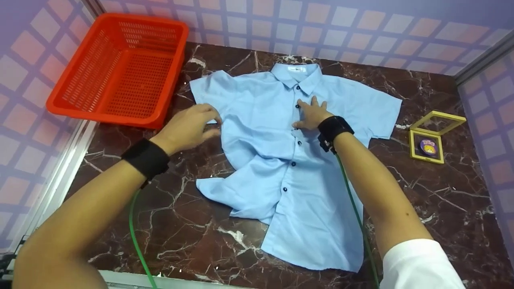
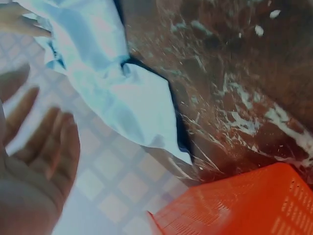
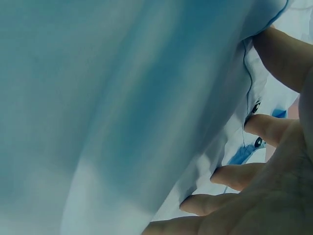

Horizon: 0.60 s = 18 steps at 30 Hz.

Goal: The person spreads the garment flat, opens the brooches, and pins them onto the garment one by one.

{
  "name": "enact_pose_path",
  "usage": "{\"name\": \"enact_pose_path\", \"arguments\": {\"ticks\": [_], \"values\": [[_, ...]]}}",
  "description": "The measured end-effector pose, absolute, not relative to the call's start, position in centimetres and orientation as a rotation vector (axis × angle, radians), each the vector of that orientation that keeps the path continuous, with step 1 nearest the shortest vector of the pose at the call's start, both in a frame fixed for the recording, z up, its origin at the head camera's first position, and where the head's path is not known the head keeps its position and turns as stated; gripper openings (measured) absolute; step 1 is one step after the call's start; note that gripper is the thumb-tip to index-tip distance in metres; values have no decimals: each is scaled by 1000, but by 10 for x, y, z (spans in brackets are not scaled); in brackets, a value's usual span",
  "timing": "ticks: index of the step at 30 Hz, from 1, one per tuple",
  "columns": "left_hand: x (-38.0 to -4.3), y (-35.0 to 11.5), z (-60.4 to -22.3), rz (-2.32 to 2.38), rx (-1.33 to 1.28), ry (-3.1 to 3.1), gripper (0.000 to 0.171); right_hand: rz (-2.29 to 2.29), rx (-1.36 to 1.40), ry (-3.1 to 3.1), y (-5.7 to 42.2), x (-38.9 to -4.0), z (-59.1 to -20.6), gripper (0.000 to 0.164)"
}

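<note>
A light blue short-sleeved shirt lies front up, its collar at the far side and dark buttons down the front. The lower left part of it is folded and rumpled. My right hand rests on the chest by the button strip, fingers spread; in the right wrist view its fingertips press on the cloth near two buttons. Beside the left sleeve is my left hand, its fingers loosely bent and nothing in them. The left wrist view shows that hand apart from the shirt.
A red plastic basket stands at the back left. On the right is a small yellow frame box with its lid up and a round badge inside. Tiled-pattern walls border the dark marbled table. Green cables trail from both wrists.
</note>
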<state>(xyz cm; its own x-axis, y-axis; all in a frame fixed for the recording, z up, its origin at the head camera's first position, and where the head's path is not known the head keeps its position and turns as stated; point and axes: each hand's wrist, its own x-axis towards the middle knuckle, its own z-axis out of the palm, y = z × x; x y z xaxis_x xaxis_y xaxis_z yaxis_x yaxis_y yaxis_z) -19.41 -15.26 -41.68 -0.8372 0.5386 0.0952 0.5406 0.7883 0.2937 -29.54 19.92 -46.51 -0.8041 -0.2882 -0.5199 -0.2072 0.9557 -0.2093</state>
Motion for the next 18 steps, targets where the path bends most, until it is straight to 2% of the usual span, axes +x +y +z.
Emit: {"name": "enact_pose_path", "arguments": {"ticks": [6, 11, 14, 18], "values": [[-154, -152, -420, -455, -1198, -3095, 44, -262, -295, 2552, 198, -298, -465, 87], [-122, -158, -429, -408, -1230, -3131, 59, -264, -212, 2577, 189, -294, -463, 86], [-109, -164, -438, -370, -1209, -3126, 61, -308, -236, 2629, 179, -290, -461, 84], [-95, -168, -454, -352, -1223, -3102, 54, -335, -279, 2719, 159, -285, -462, 76]]}}
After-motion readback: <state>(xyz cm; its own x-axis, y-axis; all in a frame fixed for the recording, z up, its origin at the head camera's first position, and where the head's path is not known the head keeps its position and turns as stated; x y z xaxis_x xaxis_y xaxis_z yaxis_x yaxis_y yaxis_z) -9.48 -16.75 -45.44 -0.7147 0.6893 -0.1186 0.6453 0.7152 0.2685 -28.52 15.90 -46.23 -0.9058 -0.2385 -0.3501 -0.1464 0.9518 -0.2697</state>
